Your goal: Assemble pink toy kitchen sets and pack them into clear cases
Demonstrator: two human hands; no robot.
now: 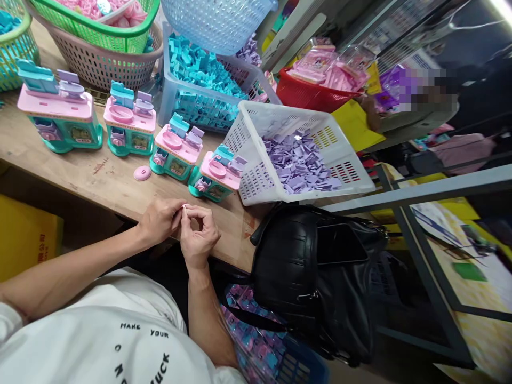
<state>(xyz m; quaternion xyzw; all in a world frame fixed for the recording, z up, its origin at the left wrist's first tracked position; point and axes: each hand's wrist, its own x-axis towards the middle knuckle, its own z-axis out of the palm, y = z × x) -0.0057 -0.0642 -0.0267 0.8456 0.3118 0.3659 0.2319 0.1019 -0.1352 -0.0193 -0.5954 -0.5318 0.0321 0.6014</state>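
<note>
Head view: the left hand [158, 221] and right hand [198, 234] meet over the near edge of the wooden table [80, 162], fingertips together. Both hands are pinching a small pink piece [185, 206], located between the opposed thumbs and forefingers; it is mostly covered, so its full shape cannot be determined. The right thumb and forefinger form a loop. Beyond the hands, four toy counters [176, 151] stand upright in a slanting row, with pink tops and green bases. The three toward the right each carry a pink basin [217, 169]; the leftmost shows a slotted top. One loose pink disc [142, 173] lies on the table, near the second and third counters from the left. A white basket [258, 184] of lilac parts [302, 162] stands just beside the rightmost counter. Behind the row is a blue crate [170, 101] containing turquoise parts [200, 64]. A black bag [286, 261] rests to the right of the right hand.
</note>
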